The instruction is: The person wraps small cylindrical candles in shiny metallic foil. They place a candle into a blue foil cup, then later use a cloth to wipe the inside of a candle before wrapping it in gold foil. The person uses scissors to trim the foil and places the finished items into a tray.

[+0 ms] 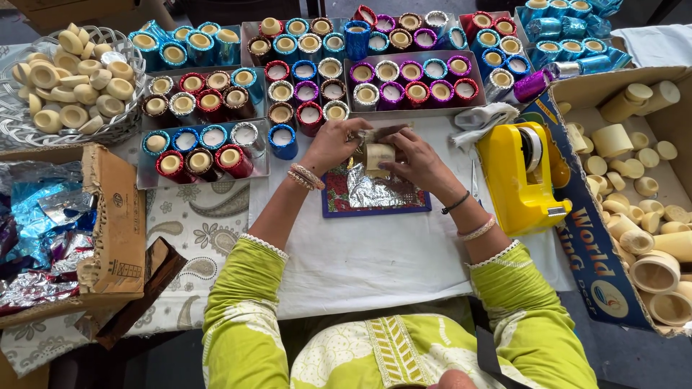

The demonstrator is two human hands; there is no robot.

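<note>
Both hands, left (333, 144) and right (417, 160), grip a cup (379, 154) above foil (375, 193); tape dispenser (520, 176) just right.

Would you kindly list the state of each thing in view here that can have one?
Left hand: gripping the cream cup.
Right hand: gripping the cream cup.
Cream cup: bare, held above the foil sheet.
Foil sheet: crinkled, flat on the mat.
Tape dispenser: upright, loaded.
Wire basket: full of bare cups.
</note>
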